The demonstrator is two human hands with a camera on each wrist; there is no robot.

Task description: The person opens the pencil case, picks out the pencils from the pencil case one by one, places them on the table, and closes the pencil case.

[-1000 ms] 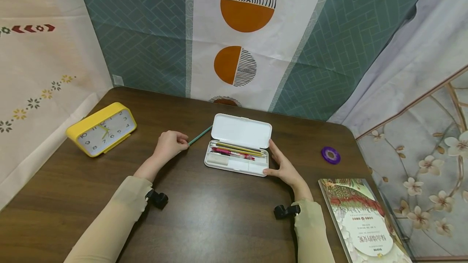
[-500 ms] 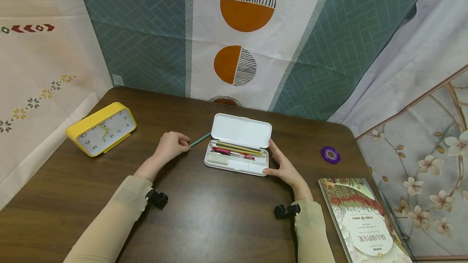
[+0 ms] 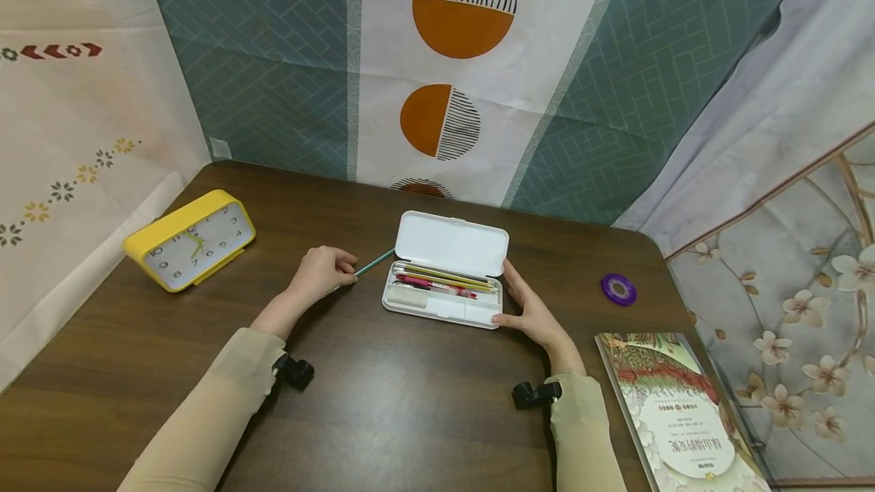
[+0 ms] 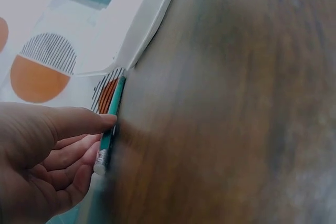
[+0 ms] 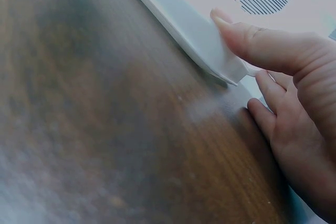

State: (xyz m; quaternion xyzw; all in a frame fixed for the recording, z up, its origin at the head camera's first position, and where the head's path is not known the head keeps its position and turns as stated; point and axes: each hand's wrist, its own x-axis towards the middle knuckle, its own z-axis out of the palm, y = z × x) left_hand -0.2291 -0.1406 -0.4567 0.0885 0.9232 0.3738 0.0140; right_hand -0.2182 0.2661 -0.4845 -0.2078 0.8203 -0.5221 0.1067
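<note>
My left hand (image 3: 321,275) pinches a green pencil (image 3: 374,263) between thumb and fingers near its eraser end. In the left wrist view the silvery band and white eraser (image 4: 100,169) stick out below the thumb, and the other end reaches the pencil case's left side. The white pencil case (image 3: 444,311) lies with its lid (image 3: 451,244) raised. Inside it are several pencils (image 3: 447,277), a red pen (image 3: 437,287) and a whitish eraser block (image 3: 407,297). My right hand (image 3: 536,315) rests against the case's right end, thumb at the near corner, fingers stretched along the side.
A yellow alarm clock (image 3: 191,241) stands at the left of the wooden table (image 3: 390,408). On the right lie a purple ring-shaped roll (image 3: 618,289) and a book (image 3: 683,408). Patterned cloths (image 3: 287,82) hang behind the table and at both sides.
Between the first and second frames, the pencil's far end swung slightly toward me, and the left hand shifted a little right. Since then both hands have stayed nearly still. The right hand keeps its place.
</note>
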